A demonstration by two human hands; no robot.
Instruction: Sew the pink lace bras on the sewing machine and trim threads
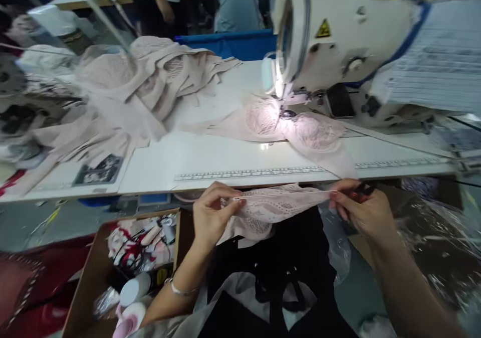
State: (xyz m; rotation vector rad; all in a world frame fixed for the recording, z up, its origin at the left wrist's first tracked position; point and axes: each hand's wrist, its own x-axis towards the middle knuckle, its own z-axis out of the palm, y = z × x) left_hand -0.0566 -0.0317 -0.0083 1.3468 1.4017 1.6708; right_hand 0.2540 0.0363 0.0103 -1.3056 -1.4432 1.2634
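Observation:
A pale pink lace bra [274,205] is stretched above my lap, just in front of the table edge. My left hand [214,215] pinches its upper edge at the left. My right hand [363,212] grips the other end of that edge, pulled taut. Dark thread snips [363,190] also appear tucked in my right hand, partly hidden by its fingers. Under the lit needle of the sewing machine [338,42] lies a second pale pink bra [263,120], its cups on either side of the presser foot and one wing hanging toward my right hand.
Pale pink garment pieces [150,77] are heaped at the left of the white table [158,162]. A ruler strip [244,173] runs along its front, and a small grey tray [99,170] holds small parts. Below left stands a cardboard box [86,288] of scraps and bottles. People are beyond the table.

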